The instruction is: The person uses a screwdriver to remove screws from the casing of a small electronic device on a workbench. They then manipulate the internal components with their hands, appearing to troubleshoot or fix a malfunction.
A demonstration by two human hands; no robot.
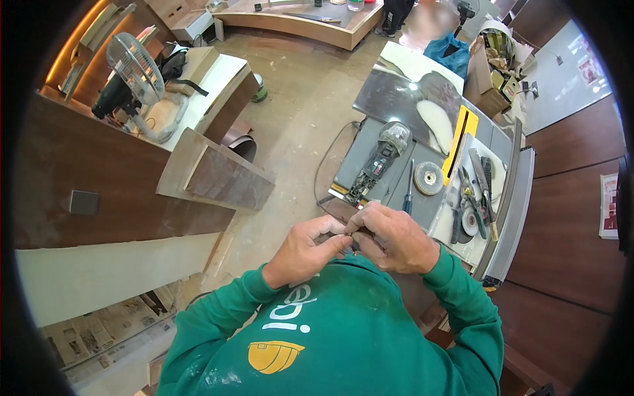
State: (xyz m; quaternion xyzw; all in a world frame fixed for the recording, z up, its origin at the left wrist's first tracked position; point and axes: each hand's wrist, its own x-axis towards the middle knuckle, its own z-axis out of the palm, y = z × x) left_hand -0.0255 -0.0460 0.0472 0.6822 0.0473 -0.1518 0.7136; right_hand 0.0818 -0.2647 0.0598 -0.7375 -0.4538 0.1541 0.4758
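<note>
A: Two hands meet right in front of the chest. Left hand [305, 249] and right hand [393, 239] w/ fingertips pinched together on one small thing [351, 234].

B: What is it?

A: Can't tell, too tiny and mostly hidden by fingers. Dark, maybe a small bit or screw.

B: Fingers wide or narrow?

A: Narrow on both. Left thumb and forefinger nip it from the left; right fingers curl over it from above and the right. Touching each other at the tips.

B: Long axis?

A: Can't read it for sure. Neither hand is nearer, it sits between both sets of fingertips.

B: What's around?

A: Grey bench top [370, 155] just beyond the hands, w/ an angle grinder [378, 162], a screwdriver [409, 188] pointing back toward the hands, and a grinding disc [428, 177] beside it. Pliers [462, 208] lie further right. A fan [135, 66] stands well off to the left.
</note>
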